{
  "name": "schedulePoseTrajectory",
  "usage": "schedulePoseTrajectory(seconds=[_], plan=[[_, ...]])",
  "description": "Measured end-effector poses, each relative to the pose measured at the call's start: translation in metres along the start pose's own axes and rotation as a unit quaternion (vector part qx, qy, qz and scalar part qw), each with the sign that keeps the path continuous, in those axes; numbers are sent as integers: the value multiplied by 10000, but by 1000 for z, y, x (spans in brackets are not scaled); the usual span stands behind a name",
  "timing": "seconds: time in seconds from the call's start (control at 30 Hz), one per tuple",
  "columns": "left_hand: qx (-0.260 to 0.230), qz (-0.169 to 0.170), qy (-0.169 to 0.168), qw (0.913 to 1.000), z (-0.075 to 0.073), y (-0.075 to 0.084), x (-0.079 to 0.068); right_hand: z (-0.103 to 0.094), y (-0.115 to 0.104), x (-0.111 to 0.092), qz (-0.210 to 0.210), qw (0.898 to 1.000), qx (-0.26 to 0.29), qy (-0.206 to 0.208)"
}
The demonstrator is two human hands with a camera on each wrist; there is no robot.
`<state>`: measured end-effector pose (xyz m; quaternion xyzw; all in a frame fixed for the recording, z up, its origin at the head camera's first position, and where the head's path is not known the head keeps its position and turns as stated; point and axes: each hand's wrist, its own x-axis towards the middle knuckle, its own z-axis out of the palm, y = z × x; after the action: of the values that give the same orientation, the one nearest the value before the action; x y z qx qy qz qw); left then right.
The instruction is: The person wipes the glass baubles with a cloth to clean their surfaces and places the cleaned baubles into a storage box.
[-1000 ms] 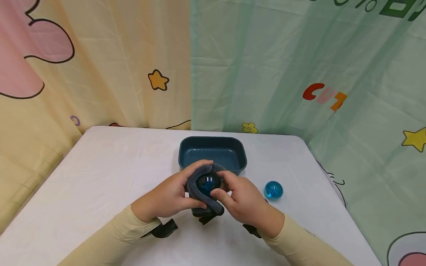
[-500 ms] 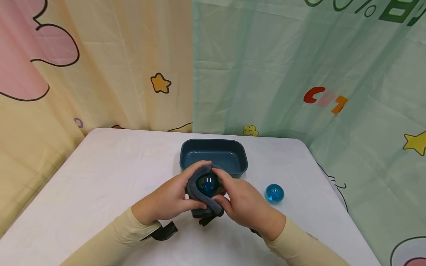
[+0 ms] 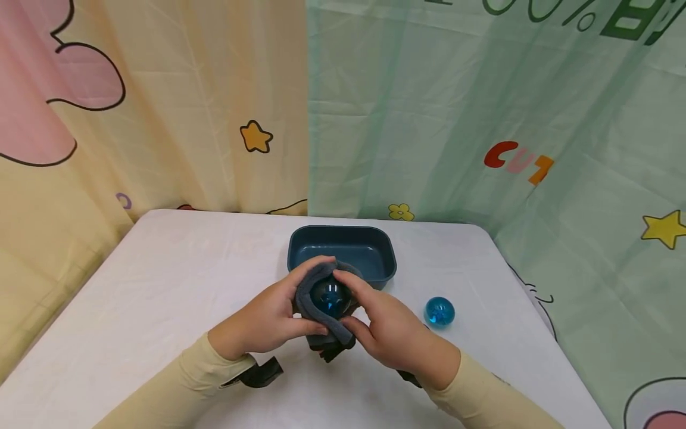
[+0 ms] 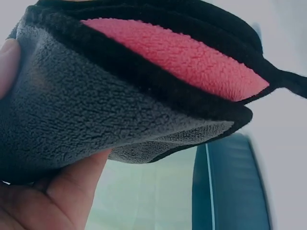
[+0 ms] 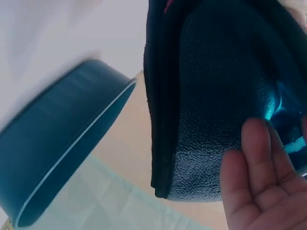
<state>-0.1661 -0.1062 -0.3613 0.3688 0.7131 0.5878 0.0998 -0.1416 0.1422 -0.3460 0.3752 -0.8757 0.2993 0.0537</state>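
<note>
While the left hand [image 3: 268, 316] grips cloth [image 4: 96, 96], the curtain [image 3: 407, 119] shows "%".

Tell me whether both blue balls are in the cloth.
No: one clear blue ball rests on the white table, apart from the gray cloth.

Grey cloth [image 4: 105, 96], dark blue held ball [image 3: 330, 297], bright blue loose ball [image 3: 439, 312], dark teal tray [image 3: 343, 251], white worktop [image 3: 214, 256].
Cloth black-edged, pink inside; sleeves [image 3: 171, 381] plain beige; cream curtain [image 3: 182, 113] with black-outlined pink shape [image 3: 88, 77], orange star [image 3: 256, 137]; mint curtain [image 3: 407, 119] with yellow star [image 3: 664, 229], yellow flower [image 3: 401, 212], red-pink-orange letters [image 3: 499, 155].
</note>
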Motion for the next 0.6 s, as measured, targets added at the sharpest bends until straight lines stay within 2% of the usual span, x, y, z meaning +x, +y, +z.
schedulePoseTrajectory(seconds=[0.17,0.4,0.5,0.6], plan=[[97,48,-49,9999,2,2,0,-3,-1,0,-143,9975,-667,175],[386,-43,-76,9992,6,5,2,-6,-1,0,457,9989,67,86],[390,-34,-41,9992,6,4,2,-4,0,0,387,9987,310,63],[319,24,7,9995,5,3,1,-5,1,-1,71,9988,475,-13]])
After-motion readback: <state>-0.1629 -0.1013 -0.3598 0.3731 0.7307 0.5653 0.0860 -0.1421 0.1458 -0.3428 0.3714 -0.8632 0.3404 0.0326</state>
